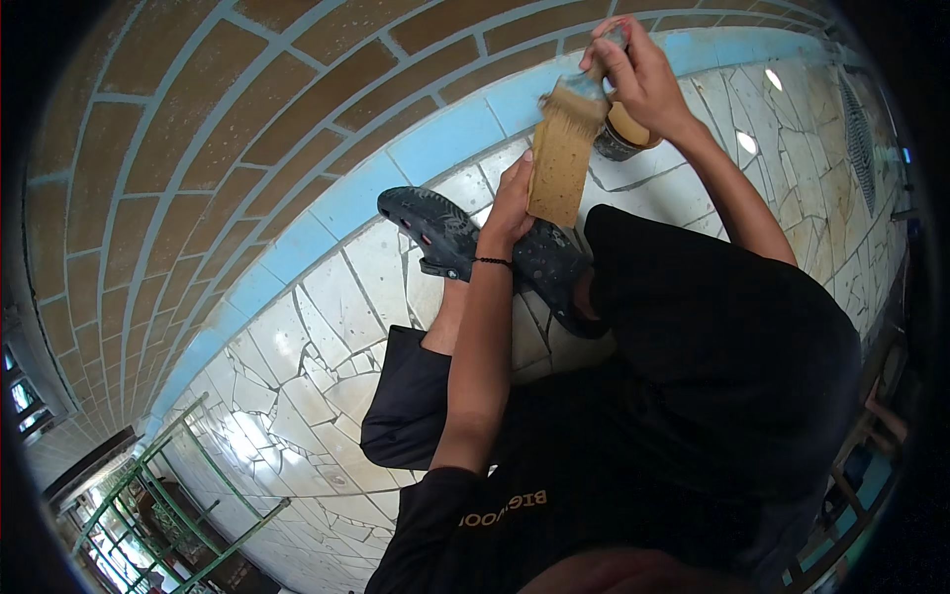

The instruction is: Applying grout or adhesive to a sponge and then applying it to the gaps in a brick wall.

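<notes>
In the upper middle of the frame, the left hand [512, 203] grips the lower edge of a flat tan rectangular wooden board [559, 166], fingers curled around it. The right hand [638, 74] pinches the handle of a wide pale-bristled paintbrush [577, 104], bristles resting on the board's top end. A small round tin [621, 137] stands just behind, on the cracked white tile floor [327, 327], beside dark rubber clogs [435, 230].
</notes>
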Available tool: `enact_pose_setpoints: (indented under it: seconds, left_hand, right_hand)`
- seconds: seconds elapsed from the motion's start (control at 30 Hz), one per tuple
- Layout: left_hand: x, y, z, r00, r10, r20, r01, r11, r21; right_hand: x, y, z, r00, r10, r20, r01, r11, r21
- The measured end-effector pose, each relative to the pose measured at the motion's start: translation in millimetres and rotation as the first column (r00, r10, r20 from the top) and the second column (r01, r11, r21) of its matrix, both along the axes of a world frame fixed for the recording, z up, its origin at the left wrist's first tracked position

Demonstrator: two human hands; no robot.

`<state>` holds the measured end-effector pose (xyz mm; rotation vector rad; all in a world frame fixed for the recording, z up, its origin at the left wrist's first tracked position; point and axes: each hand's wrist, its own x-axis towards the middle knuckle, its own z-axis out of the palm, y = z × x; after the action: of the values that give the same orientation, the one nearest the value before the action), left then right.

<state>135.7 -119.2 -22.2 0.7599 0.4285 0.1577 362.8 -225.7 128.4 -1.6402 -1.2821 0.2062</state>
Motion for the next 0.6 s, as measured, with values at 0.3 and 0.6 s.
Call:
enact_pose_setpoints:
  seconds: [0.3, 0.6]
  left_hand:
    - [-5, 5, -7, 1.000, 0.018, 0.003, -0.018, 0.999, -0.029]
    - [-9, 6, -4, 0.998, -0.037, -0.041, 0.036, 0.999, -0.027]
  right_hand:
    - [-19, -8, 9, 0.980, 0.017, -0.196, -0.002, 0.997, 0.078]
    - [-19, -14, 17, 0.997, -0.022, -0.080, 0.035, 0.985, 0.167]
